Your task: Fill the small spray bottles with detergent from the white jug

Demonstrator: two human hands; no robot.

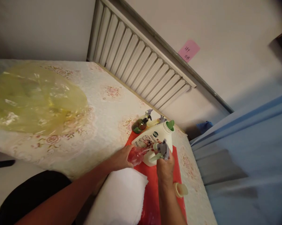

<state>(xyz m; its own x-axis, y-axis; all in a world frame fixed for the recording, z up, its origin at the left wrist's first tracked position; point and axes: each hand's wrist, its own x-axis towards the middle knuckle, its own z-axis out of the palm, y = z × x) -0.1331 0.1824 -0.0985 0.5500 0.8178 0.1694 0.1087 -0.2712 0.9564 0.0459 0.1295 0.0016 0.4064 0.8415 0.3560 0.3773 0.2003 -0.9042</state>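
Observation:
My left hand [125, 157] is wrapped round a pink, see-through spray bottle [136, 156] that stands tilted over a red sheet [152, 178]. In my right hand [166, 164] is the grey trigger sprayer head [163, 149], gripped from below. Its thin dip tube points left to the bottle's mouth; whether the tip is inside I cannot tell. Right behind both hands stands a large white jug [152, 137] with a floral label and an open green cap [170, 125]. A dark pump bottle [139, 125] is beside the jug.
A white cloth or paper roll [118, 197] lies in front of me. A pale cup-like cap [180, 189] rests at the sheet's right edge. On the left spreads a yellow plastic bag [37, 100]. A radiator [141, 56] and a blue curtain [246, 156] border the flowered tablecloth [89, 150].

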